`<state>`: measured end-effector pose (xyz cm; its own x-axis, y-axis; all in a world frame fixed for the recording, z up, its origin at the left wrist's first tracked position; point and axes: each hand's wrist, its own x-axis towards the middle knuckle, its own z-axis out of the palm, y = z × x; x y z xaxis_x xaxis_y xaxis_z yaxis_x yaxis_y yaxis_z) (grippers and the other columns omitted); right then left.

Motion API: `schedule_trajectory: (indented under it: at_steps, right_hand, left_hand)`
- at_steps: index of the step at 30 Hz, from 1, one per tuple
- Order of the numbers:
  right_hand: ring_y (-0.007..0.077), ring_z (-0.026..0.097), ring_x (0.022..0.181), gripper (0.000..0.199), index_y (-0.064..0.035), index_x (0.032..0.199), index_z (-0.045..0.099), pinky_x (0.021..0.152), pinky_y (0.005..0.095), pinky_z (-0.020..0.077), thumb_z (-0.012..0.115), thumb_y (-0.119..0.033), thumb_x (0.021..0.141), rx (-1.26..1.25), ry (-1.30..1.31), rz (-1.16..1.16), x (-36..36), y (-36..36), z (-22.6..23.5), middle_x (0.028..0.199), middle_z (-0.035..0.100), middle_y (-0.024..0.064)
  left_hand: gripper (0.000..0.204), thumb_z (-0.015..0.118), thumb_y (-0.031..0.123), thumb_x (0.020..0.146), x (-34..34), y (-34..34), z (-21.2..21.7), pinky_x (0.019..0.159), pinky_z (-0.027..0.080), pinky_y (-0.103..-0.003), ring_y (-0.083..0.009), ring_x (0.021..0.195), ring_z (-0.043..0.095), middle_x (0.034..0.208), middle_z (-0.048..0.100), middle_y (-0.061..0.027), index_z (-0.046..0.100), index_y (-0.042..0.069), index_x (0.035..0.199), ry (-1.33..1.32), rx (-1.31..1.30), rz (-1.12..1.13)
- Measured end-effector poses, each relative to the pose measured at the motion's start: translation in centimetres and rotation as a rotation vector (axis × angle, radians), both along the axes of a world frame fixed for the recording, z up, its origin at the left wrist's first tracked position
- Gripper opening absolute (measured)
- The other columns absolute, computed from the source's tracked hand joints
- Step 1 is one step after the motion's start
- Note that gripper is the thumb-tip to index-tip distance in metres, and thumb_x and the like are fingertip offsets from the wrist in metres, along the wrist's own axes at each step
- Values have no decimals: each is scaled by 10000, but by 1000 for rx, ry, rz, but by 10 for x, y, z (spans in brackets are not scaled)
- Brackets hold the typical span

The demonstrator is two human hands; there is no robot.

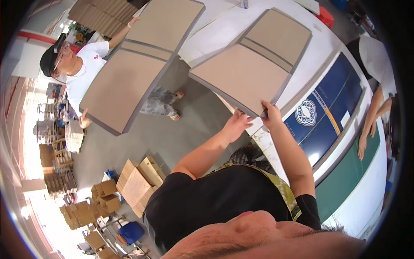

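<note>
left hand gripping near edge of large flat grey-rimmed brown cardboard panel | right hand pinching same edge, 3 o'clock of left | white surface beneath

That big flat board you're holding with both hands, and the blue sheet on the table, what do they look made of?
The board looks like stiff matte brown cardboard or greyboard: flat tan panels with grey borders and a grey strip between them. The left hand and right hand grip its near edge. The blue sheet seems smooth printed paper or card, slightly glossy, with a round white emblem.

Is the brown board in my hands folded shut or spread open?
Spread open: the brown board lies flat, both panels and the centre strip showing, with the left hand and right hand at its near edge.
</note>
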<state>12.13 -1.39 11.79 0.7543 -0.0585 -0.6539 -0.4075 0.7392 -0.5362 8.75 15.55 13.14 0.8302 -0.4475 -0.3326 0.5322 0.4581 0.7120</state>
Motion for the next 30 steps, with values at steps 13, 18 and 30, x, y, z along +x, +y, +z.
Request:
schedule_trajectory:
  at_steps: [13,18,30]
  right_hand:
    - [157,655,829,265,-53,1032,590,661,294,550,680,-107,789,-467,242,287,-62,-197,126,942,643,63]
    - [155,655,854,309,-68,1054,591,690,298,551,700,-92,766,-590,338,355,-97,-241,155,948,647,48]
    - [183,643,900,419,-58,1130,559,764,326,535,701,-21,738,-584,306,286,-222,-270,120,1032,633,67]
  left_hand:
    - [639,440,596,835,62,108,-46,707,517,-390,-270,954,609,1154,595,-140,535,77,1197,359,-380,-319]
    - [479,482,443,864,60,68,-75,699,542,-379,-274,932,624,1191,572,-129,526,89,1184,481,-335,-302]
    - [498,469,42,883,-36,-4,1,884,485,-448,-282,1107,537,1251,495,-119,325,120,1353,170,27,-547]
